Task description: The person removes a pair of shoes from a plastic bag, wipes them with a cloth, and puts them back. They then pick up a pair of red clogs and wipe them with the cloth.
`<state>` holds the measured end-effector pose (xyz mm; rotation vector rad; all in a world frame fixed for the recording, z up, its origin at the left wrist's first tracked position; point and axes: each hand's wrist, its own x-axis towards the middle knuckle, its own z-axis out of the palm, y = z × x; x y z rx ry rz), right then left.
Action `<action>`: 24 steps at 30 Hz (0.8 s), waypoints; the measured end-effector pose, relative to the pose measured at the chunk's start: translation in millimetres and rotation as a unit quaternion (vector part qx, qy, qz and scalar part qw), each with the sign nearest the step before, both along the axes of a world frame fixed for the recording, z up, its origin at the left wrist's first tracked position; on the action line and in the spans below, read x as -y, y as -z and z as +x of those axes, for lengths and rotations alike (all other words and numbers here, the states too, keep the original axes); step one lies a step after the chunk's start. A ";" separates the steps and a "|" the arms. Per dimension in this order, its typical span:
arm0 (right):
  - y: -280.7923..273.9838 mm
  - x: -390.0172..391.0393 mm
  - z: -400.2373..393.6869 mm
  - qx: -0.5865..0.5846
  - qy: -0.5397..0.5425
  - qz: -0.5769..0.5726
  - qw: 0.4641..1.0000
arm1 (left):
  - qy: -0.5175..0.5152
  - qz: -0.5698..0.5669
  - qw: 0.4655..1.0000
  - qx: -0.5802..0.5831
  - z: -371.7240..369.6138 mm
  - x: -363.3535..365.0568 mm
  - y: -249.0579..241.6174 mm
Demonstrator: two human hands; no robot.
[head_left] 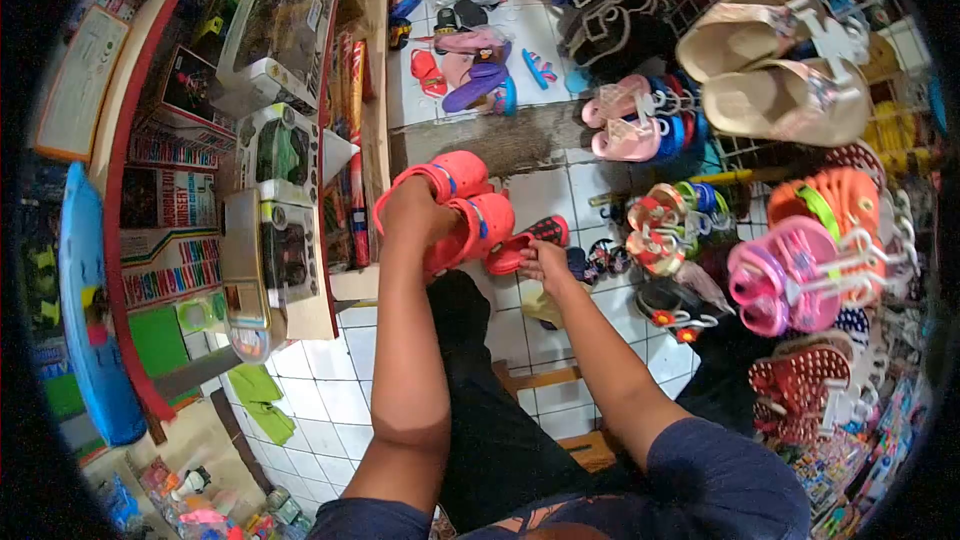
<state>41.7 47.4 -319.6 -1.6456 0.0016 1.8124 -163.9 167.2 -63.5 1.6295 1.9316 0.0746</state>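
My left hand [415,212] is closed around a pair of red clogs [468,190] with blue marks on their straps, held up side by side with the toes pointing right. A little lower and to the right, my right hand [546,265] grips the edge of a smaller red shoe [508,255]. Beside that shoe lies a dark patterned one with red trim [549,231], close to my fingertips. Part of the clogs is hidden behind my left hand and wrist.
At left stands a shelf with boxed toys [283,155] and a red edge. Sandals hang from a wire rack at right, among them beige slippers [790,105] and pink clogs [785,270]. Loose footwear, including a purple sandal [476,87], lies on the white tiles ahead.
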 end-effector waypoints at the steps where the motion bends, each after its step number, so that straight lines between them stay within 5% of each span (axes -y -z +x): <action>1: 10.9 -19.5 -4.6 -0.004 -0.003 -0.003 1.000 | -0.003 -0.003 1.000 -0.004 5.6 -0.7 -5.0; 4: 40.2 -71.1 -21.1 0.044 0.020 0.020 0.999 | -0.015 0.069 0.991 0.115 3.0 -1.0 29.5; 7: 73.9 -120.3 -39.8 0.178 -0.024 0.132 0.975 | -0.033 0.054 0.997 0.054 11.5 -6.8 18.2; 9: 99.3 -153.7 -50.6 0.334 -0.141 0.194 0.911 | -0.048 0.088 0.990 0.098 20.3 -9.3 8.3; 10: 121.0 -177.1 -60.1 0.345 -0.223 0.144 0.900 | -0.055 0.082 0.994 0.056 21.0 -13.5 9.9; 15: 147.3 -192.3 -73.4 0.369 -0.296 0.165 0.865 | -0.090 0.142 0.985 -0.031 26.6 -17.3 23.3; 24: 150.6 -127.6 8.5 0.438 -0.424 0.236 0.757 | -0.110 0.159 0.981 -0.008 24.2 -25.1 38.4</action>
